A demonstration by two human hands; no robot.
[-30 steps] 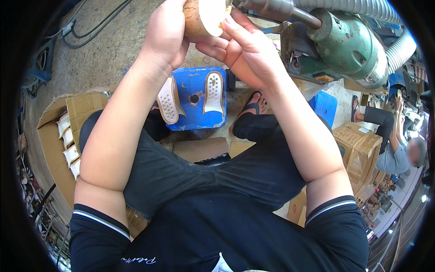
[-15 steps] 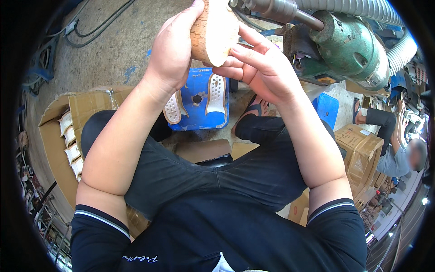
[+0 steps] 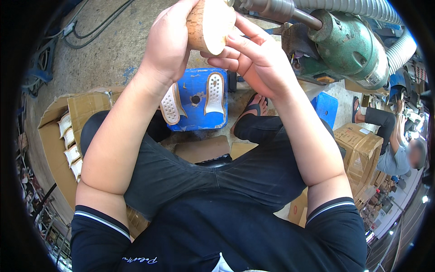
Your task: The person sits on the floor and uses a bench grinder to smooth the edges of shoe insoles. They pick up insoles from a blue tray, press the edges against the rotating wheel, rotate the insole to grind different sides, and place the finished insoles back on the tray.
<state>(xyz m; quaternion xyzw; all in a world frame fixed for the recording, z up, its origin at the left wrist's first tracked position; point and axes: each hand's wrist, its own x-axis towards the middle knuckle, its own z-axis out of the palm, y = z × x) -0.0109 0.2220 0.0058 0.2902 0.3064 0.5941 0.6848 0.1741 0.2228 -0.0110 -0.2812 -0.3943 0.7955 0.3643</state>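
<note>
A cork shoe sole [image 3: 209,28] with a pale, flat face and rough brown sides is raised at the top of the view, near the machine. My left hand [image 3: 164,47] is wrapped round its left side. My right hand [image 3: 262,58] has its fingers against the right edge, partly curled and touching the sole. The sole's upper end is hard to make out in the glare. Below the hands, two white studded soles [image 3: 215,93] with brown rims lie on a blue stool [image 3: 195,119].
A green motor machine [image 3: 351,50] with a metal shaft [image 3: 308,19] stands at the upper right, beside ribbed grey hoses [image 3: 353,6]. At left, an open cardboard box [image 3: 56,149] holds several soles. A taped carton [image 3: 360,147] and a seated co-worker [image 3: 394,154] are at right.
Both hands have shifted slightly up and to the left, carrying the cork sole with them. The soles on the stool have stayed in place.
</note>
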